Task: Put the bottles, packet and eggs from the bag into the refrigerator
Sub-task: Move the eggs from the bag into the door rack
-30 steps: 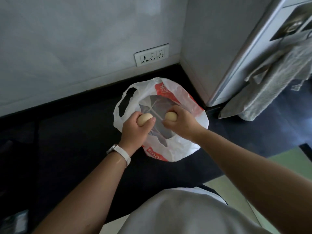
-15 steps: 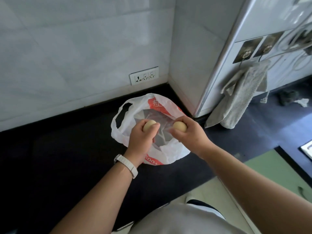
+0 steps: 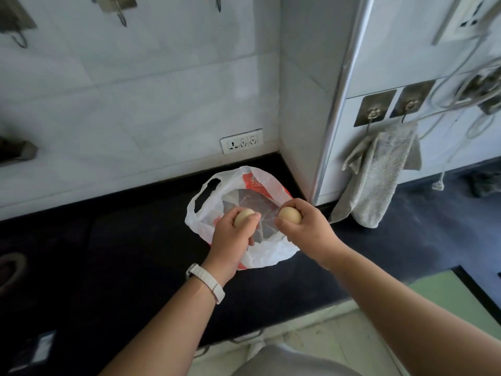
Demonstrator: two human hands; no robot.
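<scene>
Left hand [image 3: 230, 234]: curled round the left egg [image 3: 243, 216], fingers and thumb wrapped about its lower part, its pale top showing above the knuckles
Right hand [image 3: 303, 229]: holds the right egg [image 3: 289, 215] in the same way, fingers closed round it, the rounded end turned towards the other hand
Eggs: level with each other, near but apart, both over the open mouth of the bag
Bag [image 3: 268, 253]: thin white plastic with red print, sitting on the desk near its back right corner, mouth open upward, one handle loop standing at its left side
Inside the bag: crumpled clear film shows; what lies under it I cannot tell
Desk [image 3: 122, 253]: black top, running along the tiled back wall, the bag close to where that wall meets the side wall
Wristband [image 3: 207, 283]: white, on the left wrist
Wall socket [image 3: 241, 141]: white, on the back wall just above the desk's back edge, behind the bag
Towel [image 3: 379, 180]: grey, hanging from a hook [image 3: 372, 115] on the wall right of the metal corner strip
</scene>
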